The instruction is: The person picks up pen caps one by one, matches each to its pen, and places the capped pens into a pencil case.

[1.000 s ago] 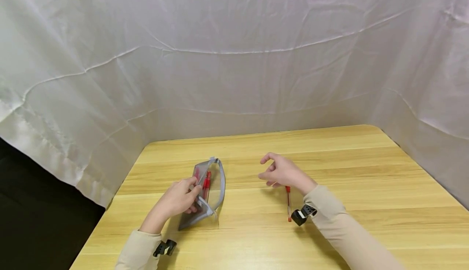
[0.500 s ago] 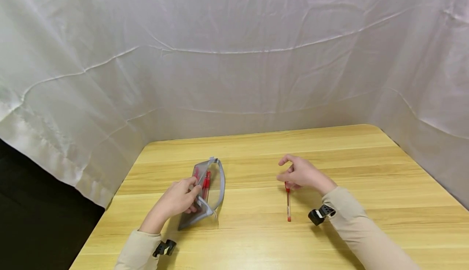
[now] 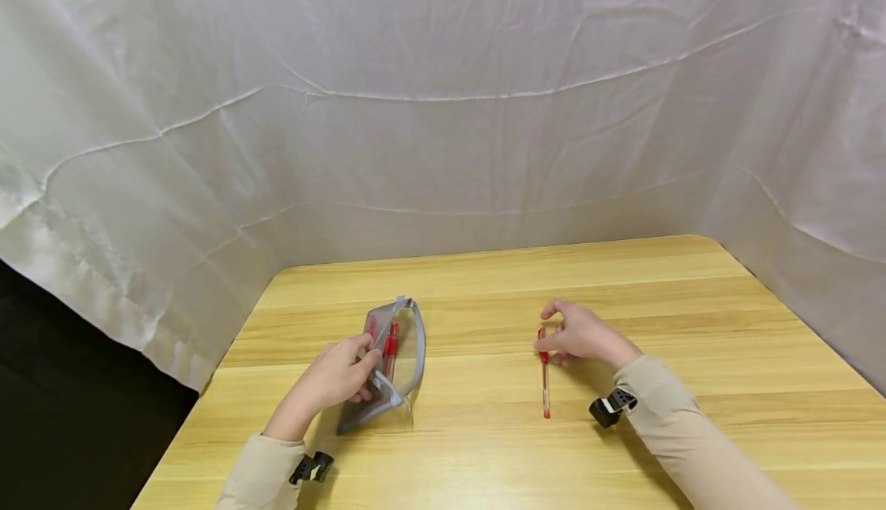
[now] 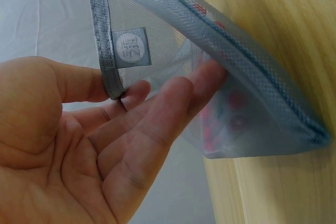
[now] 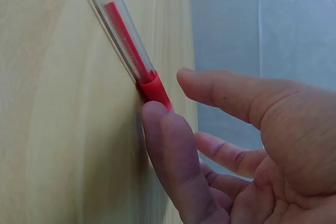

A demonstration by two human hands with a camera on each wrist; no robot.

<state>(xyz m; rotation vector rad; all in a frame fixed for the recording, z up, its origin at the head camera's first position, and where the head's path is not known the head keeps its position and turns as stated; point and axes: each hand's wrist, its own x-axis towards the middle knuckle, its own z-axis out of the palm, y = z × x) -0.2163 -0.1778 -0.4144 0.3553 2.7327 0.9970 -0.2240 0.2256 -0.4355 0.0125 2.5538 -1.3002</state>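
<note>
A grey mesh pencil case (image 3: 420, 352) stands on its side at the left of the table, its zip edge bowed open toward the right. Several red pens (image 3: 391, 348) show inside. My left hand (image 3: 335, 371) pinches the case's edge band between thumb and finger, while other fingers (image 4: 163, 114) lie against the mesh. On the table to the right lies a clear-barrelled red pen (image 3: 545, 391). My right hand (image 3: 588, 337) is over its upper end. In the right wrist view, fingertips (image 5: 178, 140) are at the pen's red grip (image 5: 155, 90), with the thumb apart from it.
The wooden table (image 3: 471, 448) runs back to a pale cloth curtain (image 3: 484, 156), which hangs behind and at both sides. A dark area (image 3: 69, 402) lies beyond the table's left edge. A small black camera (image 3: 605, 411) sits on the right wrist.
My right hand has moved right to the upper end of the loose pen, uncovering more of it. The left hand and the pencil case have stayed in place.
</note>
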